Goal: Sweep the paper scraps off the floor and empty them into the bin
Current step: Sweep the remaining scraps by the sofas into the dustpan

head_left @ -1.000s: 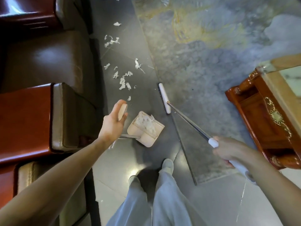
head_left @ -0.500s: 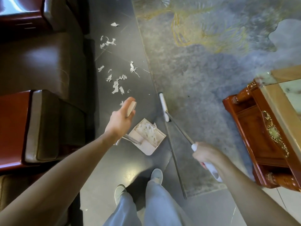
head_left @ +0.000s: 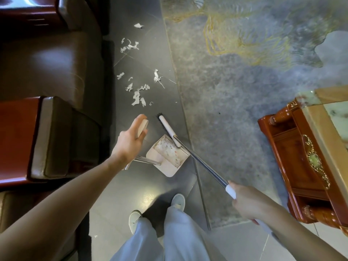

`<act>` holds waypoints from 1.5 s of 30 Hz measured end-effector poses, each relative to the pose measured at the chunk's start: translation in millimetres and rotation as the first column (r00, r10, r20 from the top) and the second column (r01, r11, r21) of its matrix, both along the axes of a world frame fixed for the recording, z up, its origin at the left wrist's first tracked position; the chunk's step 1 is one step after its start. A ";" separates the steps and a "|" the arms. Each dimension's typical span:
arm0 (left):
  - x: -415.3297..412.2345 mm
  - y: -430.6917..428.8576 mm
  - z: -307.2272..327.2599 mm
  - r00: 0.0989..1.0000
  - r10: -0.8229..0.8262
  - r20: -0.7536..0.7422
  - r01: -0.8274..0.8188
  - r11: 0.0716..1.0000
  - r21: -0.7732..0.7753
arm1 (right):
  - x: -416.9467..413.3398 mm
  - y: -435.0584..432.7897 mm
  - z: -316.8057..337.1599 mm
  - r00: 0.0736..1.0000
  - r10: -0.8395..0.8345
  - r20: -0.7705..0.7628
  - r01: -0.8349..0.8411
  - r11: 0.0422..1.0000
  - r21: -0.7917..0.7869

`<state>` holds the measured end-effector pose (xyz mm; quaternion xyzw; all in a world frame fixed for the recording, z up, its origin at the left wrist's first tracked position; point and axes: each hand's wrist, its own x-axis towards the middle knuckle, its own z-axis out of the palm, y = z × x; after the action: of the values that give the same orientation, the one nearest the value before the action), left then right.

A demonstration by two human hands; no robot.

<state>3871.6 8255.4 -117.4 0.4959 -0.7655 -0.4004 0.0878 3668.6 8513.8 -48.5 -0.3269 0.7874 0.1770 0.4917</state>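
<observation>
Change: In the past second the broom head (head_left: 168, 129) has swung left off the rug (head_left: 244, 95). It now lies across the dark floor (head_left: 120, 194), its near end over the far corner of the dustpan (head_left: 170, 167).
Meaning: Judged from this, another stroke is being set up. The head sits just short of the loose scraps and would have to reach past them to draw them back.
Paper scraps: One batch lies in the dustpan as a pale heap (head_left: 167, 150). More scraps (head_left: 137, 95) are strewn up the floor strip between sofa and rug, apart from the pan's mouth.
Left hand: The left hand (head_left: 130, 142) holds the cream grip (head_left: 144, 127) at the top of the pan's upright handle, fingers (head_left: 140, 117) curled round it.
Right hand: The right hand (head_left: 246, 203) is wrapped round the white sleeve of the broom's shaft (head_left: 201, 165).
Bin: Not in view, so emptying is not yet at hand.
Materials: The scraps are torn, curled and featherlight, and a brisk stroke may scatter them. The dustpan is matt cream plastic, a flat scoop with comb teeth along its edges. The shaft is bright metal, and the head is white with dark bristles.
Setting: The tiles are glossy and give back the light. A brown leather sofa (head_left: 47, 63) stands at left, and a carved red wooden table (head_left: 301, 166) with gilt trim at right. The rug is low-piled, grey with gold lines.
</observation>
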 end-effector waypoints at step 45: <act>296.4 -23.5 10.3 0.923 0.374 -0.088 -0.368 0.927 0.073 | 200.2 -158.0 -5.2 0.953 0.238 0.189 -0.249 0.968 0.038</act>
<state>4167.9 8231.9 -107.1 0.6133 -0.6412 -0.4219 0.1866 3868.7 8355.7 -53.7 -0.4212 0.6869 0.2295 0.5460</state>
